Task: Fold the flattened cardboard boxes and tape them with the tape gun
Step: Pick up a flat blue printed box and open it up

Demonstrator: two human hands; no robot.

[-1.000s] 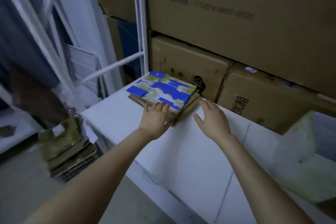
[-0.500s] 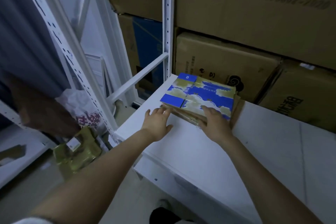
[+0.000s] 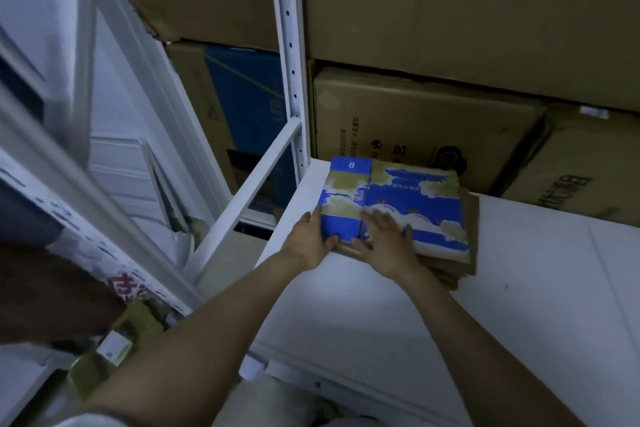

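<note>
Fingers of left hand [image 3: 311, 241] grip flattened boxes [image 3: 408, 208] corner; right hand [image 3: 388, 239] splayed flat on top.

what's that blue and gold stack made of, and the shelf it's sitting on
Stack of flattened boxes: looks like cardboard, with a printed blue-and-gold top face and plain brown edges showing beneath. Shelf: smooth, matte white board, likely painted metal or laminate; the look leaves it open.

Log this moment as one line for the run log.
stage: picking up flat box | left hand: on near-left corner of stack | right hand: flat on top | tape gun: not visible
</note>
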